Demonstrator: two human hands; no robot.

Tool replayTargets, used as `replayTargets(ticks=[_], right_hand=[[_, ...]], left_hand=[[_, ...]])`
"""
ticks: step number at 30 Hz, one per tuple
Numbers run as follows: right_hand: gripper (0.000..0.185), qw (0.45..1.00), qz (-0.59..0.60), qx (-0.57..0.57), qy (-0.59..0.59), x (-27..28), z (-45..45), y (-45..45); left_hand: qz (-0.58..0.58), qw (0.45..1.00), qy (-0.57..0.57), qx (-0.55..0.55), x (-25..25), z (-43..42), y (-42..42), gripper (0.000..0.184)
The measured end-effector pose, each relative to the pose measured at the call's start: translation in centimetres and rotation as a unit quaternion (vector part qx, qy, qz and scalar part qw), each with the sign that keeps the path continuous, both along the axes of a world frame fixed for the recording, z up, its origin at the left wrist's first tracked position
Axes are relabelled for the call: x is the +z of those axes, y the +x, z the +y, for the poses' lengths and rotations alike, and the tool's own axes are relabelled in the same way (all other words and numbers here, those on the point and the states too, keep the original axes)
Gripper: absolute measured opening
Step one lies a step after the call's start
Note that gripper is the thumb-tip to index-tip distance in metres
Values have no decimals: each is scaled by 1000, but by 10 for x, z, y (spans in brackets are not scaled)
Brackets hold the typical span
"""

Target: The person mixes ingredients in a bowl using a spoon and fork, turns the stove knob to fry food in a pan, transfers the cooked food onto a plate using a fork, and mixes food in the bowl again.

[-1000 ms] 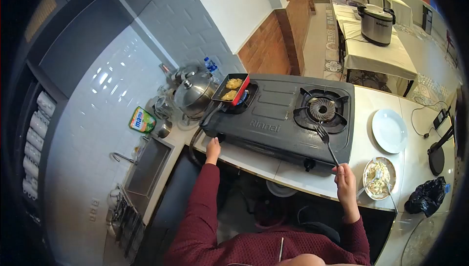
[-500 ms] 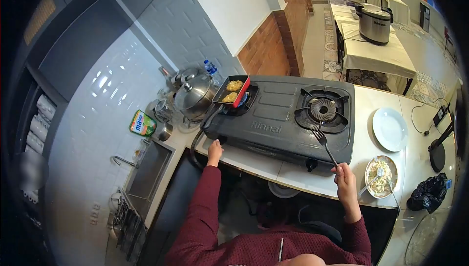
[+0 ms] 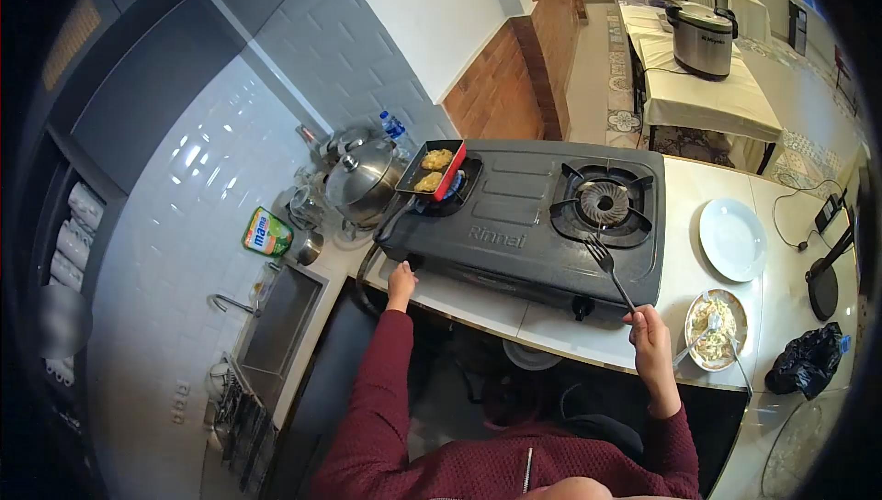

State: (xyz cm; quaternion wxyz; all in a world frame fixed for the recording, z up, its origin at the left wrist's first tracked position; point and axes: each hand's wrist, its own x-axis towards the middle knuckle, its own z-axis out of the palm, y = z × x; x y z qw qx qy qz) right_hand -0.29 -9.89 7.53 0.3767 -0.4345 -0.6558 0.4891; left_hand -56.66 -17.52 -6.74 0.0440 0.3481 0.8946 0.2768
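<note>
My left hand (image 3: pixel 401 285) is closed on the stove's left knob (image 3: pixel 412 263), at the front edge of the black two-burner stove (image 3: pixel 514 190). A black fork (image 3: pixel 604 259), tines up, is gripped in my right hand (image 3: pixel 652 344) over the stove's front right part. On the left burner, above a blue flame, sits a small red and black square pan (image 3: pixel 416 179) with two browned pieces of food (image 3: pixel 436 159). The right burner (image 3: pixel 604 203) holds nothing. Right of my right hand stands a bowl of shredded mixture (image 3: pixel 717 346) with utensils in it.
A white plate (image 3: pixel 732 240) lies right of the stove, with a black plastic bag (image 3: pixel 806 361) near the right edge. Left are a lidded steel pot (image 3: pixel 366 183), a green pouch (image 3: pixel 267 232) and a sink (image 3: pixel 280 321). A cooker (image 3: pixel 704 43) stands on the table behind.
The view has shifted slightly. My right hand has tilted the fork a little, its tines now slightly further left. My left hand stays at the knob.
</note>
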Motion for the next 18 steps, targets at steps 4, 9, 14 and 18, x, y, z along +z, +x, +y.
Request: replayTargets(ticks=[4, 9, 14, 18], right_hand=[[26, 1000, -9, 0, 4, 0, 0, 0], [26, 1000, -10, 4, 3, 0, 1, 0], [26, 1000, -11, 8, 4, -3, 2, 1], [27, 1000, -8, 7, 3, -5, 3, 1]], left_hand=[[-7, 1000, 6, 2, -3, 0, -2, 44], [-25, 999, 2, 22, -1, 1, -1, 45], [-36, 999, -5, 24, 3, 1, 2, 44], [-39, 999, -7, 25, 8, 1, 7, 43]])
